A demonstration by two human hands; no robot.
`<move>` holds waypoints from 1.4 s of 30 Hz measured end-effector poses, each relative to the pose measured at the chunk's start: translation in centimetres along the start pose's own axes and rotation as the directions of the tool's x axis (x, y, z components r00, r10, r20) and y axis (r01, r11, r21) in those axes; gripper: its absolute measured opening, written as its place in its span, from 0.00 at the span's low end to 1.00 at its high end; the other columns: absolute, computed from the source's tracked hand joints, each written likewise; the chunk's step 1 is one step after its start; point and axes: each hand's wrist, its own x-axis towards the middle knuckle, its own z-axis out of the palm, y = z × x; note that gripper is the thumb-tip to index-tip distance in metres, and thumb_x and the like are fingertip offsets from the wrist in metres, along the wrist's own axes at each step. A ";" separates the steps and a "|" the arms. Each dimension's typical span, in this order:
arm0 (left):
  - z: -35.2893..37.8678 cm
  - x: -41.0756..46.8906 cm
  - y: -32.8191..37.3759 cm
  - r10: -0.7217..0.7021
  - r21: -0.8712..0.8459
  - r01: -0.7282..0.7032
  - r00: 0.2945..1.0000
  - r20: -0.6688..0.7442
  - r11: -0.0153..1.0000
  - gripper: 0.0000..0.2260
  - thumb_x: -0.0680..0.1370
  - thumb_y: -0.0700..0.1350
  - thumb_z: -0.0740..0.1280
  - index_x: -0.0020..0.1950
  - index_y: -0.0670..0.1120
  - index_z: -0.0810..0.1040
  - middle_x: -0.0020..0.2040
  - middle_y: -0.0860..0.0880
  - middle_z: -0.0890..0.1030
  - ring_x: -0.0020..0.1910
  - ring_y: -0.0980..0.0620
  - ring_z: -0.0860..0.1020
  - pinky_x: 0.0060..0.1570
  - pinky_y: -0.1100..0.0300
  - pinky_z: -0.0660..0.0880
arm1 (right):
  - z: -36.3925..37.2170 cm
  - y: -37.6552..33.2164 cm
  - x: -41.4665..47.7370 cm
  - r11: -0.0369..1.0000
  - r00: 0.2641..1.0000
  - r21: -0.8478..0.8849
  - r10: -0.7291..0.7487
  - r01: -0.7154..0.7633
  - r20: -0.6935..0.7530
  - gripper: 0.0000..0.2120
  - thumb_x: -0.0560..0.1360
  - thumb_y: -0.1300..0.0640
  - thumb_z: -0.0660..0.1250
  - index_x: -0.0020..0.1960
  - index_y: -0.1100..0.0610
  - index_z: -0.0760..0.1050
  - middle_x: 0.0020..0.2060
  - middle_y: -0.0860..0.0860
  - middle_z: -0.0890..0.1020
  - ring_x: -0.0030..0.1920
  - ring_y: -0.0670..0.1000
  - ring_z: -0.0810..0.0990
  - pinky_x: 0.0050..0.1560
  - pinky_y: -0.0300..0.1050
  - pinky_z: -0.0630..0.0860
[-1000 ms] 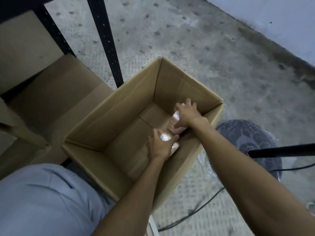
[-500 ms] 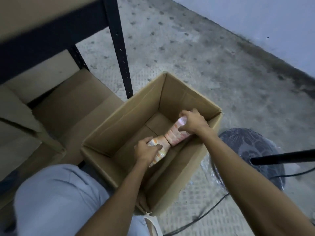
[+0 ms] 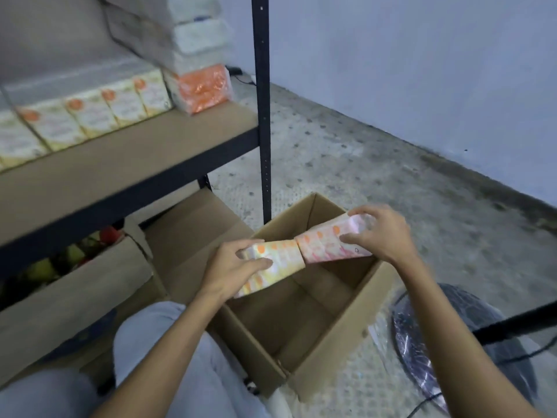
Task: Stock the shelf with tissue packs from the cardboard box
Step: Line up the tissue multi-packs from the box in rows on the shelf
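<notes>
My left hand (image 3: 232,267) grips a yellow-and-orange tissue pack (image 3: 280,259) above the open cardboard box (image 3: 328,342). My right hand (image 3: 379,233) grips a pink-and-orange tissue pack (image 3: 322,241) over the box's far side. The two packs touch end to end. The inside of the box shows only bare cardboard. Up and to the left, the brown shelf board (image 3: 120,170) carries a row of several yellow tissue packs (image 3: 90,113), with an orange pack (image 3: 202,89) at its right end and white packs (image 3: 196,37) stacked above it.
A black upright post (image 3: 262,116) of the shelf stands just behind the box. Under the shelf lie another open carton (image 3: 75,285) with colourful items and a folded box flap (image 3: 193,227). A plastic-wrapped fan base (image 3: 446,342) and a cable sit at right on the concrete floor.
Both hands have lifted the two tissue packs from the bottom of the box to above its rim. The view has tilted up, bringing the stocked shelf into sight.
</notes>
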 end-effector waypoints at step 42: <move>-38.5 -18.2 3.7 0.557 0.261 -0.493 0.712 -0.429 0.830 0.23 0.60 0.33 0.76 0.54 0.36 0.81 0.57 0.44 0.82 0.61 0.48 0.79 0.60 0.59 0.75 | -1.6 -28.8 8.6 0.322 0.768 0.943 -0.624 0.087 0.143 0.31 0.54 0.54 0.83 0.56 0.52 0.78 0.57 0.54 0.76 0.53 0.54 0.82 0.42 0.44 0.82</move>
